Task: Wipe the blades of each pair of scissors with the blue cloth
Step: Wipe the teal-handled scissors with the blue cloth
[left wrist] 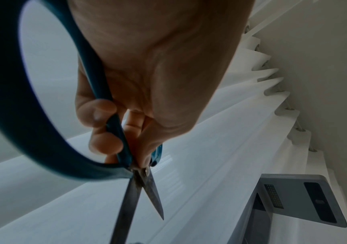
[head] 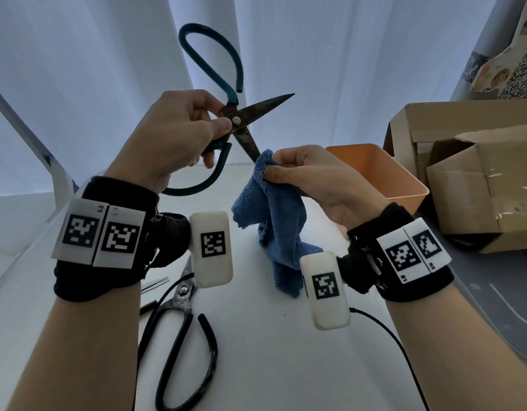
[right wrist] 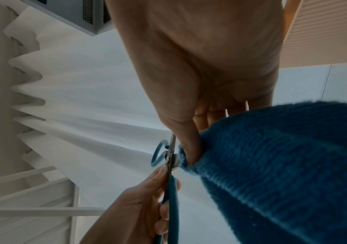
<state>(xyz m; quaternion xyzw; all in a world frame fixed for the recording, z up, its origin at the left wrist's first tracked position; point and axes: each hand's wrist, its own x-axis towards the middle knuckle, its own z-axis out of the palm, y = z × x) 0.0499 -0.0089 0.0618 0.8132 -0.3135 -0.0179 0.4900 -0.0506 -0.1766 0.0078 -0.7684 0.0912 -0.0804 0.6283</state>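
Note:
My left hand (head: 179, 134) grips the teal-handled scissors (head: 238, 120) near the pivot, holding them up above the table with the dark blades spread apart. One blade points up to the right; the tip of the lower blade (head: 248, 143) runs into the blue cloth (head: 274, 221). My right hand (head: 300, 173) pinches the cloth's top fold around that tip, and the rest hangs down to the table. In the left wrist view the fingers (left wrist: 103, 118) curl round the teal handle (left wrist: 12, 115). The right wrist view shows the cloth (right wrist: 283, 165) pressed by my thumb beside the scissors (right wrist: 169, 156).
Black-handled scissors (head: 182, 336) lie on the white table (head: 271, 351) below my left wrist, with another silver blade (head: 155, 283) beside them. An orange bin (head: 380, 173) stands right of my right hand, cardboard boxes (head: 478, 179) beyond it. A black cable (head: 404, 351) trails at the right.

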